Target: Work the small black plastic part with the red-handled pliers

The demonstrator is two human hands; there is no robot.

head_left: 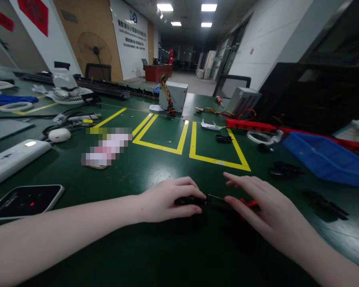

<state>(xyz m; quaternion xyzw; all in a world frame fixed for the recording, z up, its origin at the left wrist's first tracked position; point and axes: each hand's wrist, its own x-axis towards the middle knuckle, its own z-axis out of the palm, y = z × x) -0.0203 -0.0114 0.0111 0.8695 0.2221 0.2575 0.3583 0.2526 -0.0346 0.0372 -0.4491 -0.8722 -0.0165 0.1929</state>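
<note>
My left hand (175, 199) is closed around a small black part (188, 200) low over the green table; its fingers cover much of the part. Beside it, to the right, my right hand (259, 201) has its fingers stretched out, with the thumb apart from them. Under and behind that thumb is a tool with a dark shaft (217, 199) and a red-and-black handle (251, 204). The shaft's tip points at the black part, and I cannot tell whether they touch. Most of the handle is hidden by my right hand.
Yellow tape rectangles (158, 148) mark the green table. A blue bin (326, 159) and black parts (284, 170) lie at right. Metal power supply boxes (179, 97) with cables stand at the back. A phone (107, 149), white device (14, 161) and black-screened device (26, 201) lie at left.
</note>
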